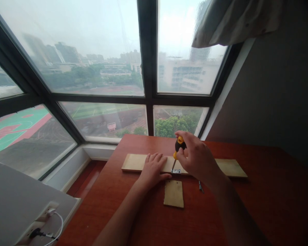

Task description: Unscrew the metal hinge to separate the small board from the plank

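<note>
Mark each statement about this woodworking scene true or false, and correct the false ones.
1. The right hand holds a yellow-and-black screwdriver. True.
2. The left hand lies flat on the long wooden board. True.
3. A small wooden piece lies on the red-brown table, nearer the person than the board. True.
4. The screwdriver's tip touches the small wooden piece. False: it meets a metal plate at the board's near edge.
5. The left hand holds a hammer. False: it holds nothing and only presses on the board.
</note>
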Tool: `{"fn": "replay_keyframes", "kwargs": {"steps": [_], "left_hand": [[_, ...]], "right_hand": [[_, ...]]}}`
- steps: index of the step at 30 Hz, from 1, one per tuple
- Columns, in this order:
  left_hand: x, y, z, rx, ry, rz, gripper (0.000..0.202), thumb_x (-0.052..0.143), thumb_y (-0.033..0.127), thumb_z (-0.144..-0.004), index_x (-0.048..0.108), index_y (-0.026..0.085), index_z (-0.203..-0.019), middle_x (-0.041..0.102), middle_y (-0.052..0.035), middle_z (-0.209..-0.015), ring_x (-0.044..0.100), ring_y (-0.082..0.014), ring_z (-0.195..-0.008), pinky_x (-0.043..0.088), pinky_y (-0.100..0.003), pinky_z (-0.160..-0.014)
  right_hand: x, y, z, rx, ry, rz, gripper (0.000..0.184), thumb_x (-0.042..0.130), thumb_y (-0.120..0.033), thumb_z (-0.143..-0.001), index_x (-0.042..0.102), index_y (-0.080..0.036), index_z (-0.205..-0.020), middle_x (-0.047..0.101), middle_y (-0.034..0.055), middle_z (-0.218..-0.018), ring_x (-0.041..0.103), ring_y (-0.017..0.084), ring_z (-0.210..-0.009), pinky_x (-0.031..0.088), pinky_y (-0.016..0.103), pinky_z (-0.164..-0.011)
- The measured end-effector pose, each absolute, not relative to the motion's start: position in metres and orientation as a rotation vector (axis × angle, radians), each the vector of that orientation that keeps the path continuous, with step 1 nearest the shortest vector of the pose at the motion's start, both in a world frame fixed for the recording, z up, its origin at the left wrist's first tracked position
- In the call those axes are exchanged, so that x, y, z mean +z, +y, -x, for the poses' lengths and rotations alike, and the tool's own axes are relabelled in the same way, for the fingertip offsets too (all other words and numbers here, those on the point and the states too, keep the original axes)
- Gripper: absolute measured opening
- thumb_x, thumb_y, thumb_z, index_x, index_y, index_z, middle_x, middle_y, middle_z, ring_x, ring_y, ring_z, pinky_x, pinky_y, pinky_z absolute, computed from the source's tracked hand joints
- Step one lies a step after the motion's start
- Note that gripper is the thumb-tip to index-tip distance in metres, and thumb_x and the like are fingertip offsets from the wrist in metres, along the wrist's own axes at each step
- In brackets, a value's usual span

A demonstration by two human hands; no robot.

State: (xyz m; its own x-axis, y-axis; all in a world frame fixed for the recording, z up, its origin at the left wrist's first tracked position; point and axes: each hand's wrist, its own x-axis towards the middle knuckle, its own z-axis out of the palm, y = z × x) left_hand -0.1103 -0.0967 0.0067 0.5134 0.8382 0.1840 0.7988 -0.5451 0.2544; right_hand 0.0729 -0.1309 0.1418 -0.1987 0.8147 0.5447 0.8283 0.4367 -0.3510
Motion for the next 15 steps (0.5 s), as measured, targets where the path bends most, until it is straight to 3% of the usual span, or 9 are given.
{"fn": "replay_keyframes", "kwargs": {"steps": [3,7,9,15], "left_hand": [[0.0075,-0.0967,0.1096,0.449,1.399,-2.605,0.075,0.071,0.056,-0.072,0.044,0.029,-0.137,0.047,-0.0112,-0.142,0.037,-0.0327,-0.133,0.021,-0.055,-0.111],[0.0060,-0.0966,0.1080,0.501,1.336,-2.597,0.066,0.072,0.050,-0.073,0.050,0.028,-0.131,0.047,-0.0103,-0.142,0.038,-0.0312,-0.132,0.022,-0.054,-0.112],[0.0066,-0.0969,0.1068,0.524,1.288,-2.592,0.062,0.072,0.047,-0.074,0.053,0.028,-0.129,0.049,-0.0101,-0.139,0.040,-0.0305,-0.130,0.024,-0.052,-0.111],[0.0114,-0.0983,0.1050,0.578,1.206,-2.611,0.047,0.073,0.036,-0.075,0.059,0.029,-0.119,0.055,-0.0072,-0.131,0.045,-0.0289,-0.122,0.032,-0.047,-0.106]], "right_hand": [[0.1427,-0.1319,-0.0724,-0.043,-2.019,1.402,0.040,0.050,-0.025,-0.085,0.051,-0.021,-0.124,0.062,0.0088,-0.119,0.059,0.027,-0.106,0.048,0.040,-0.087],[0.1406,-0.1293,-0.0729,-0.090,-1.986,1.517,0.038,0.050,-0.040,-0.090,0.053,-0.023,-0.124,0.065,0.0082,-0.111,0.064,0.025,-0.084,0.051,0.039,-0.073],[0.1390,-0.1280,-0.0733,-0.070,-1.987,1.513,0.036,0.048,-0.036,-0.090,0.052,-0.023,-0.123,0.065,0.0076,-0.111,0.065,0.023,-0.082,0.050,0.037,-0.072],[0.1391,-0.1295,-0.0731,-0.047,-2.008,1.441,0.041,0.049,-0.021,-0.084,0.049,-0.021,-0.125,0.063,0.0073,-0.119,0.061,0.025,-0.101,0.049,0.036,-0.081]]}}
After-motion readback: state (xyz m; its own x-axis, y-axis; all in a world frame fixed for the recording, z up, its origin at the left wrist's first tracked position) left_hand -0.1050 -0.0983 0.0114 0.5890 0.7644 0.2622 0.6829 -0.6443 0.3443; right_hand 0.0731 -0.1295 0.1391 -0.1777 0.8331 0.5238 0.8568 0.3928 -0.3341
